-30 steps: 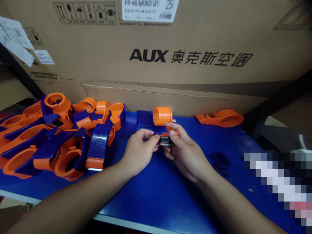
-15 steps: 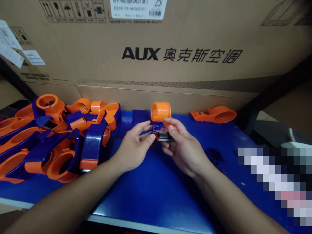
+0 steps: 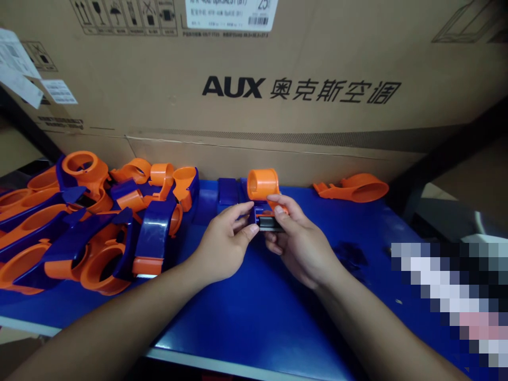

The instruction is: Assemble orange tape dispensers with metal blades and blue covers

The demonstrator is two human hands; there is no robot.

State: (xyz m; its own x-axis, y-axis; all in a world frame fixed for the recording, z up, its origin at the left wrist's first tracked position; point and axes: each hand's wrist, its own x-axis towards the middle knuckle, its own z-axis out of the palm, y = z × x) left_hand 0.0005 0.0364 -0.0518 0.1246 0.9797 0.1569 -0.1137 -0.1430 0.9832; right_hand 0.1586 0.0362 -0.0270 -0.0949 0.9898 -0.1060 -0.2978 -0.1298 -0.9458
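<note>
My right hand (image 3: 299, 238) grips an orange tape dispenser (image 3: 262, 184) by its cutter end, its round hub pointing away from me. A black strip with a toothed edge (image 3: 270, 224) shows at that end. Between the thumb and fingers of my left hand (image 3: 222, 243) is a small blue plastic piece (image 3: 256, 212), held against the left end of the black strip. My left fingers partly hide this piece, so its full shape cannot be made out. Both hands are above the blue tabletop (image 3: 238, 317).
Several orange and blue tape dispensers (image 3: 148, 227) lie heaped at the left. Blue parts (image 3: 228, 191) stand at the back, behind my left hand. Another orange dispenser body (image 3: 359, 188) rests back right. A large cardboard box (image 3: 166, 100) walls off the rear.
My left hand has shifted slightly right, bringing the small blue piece from the end of the dispenser's cutter part closer over it. The right hand keeps its grip.
</note>
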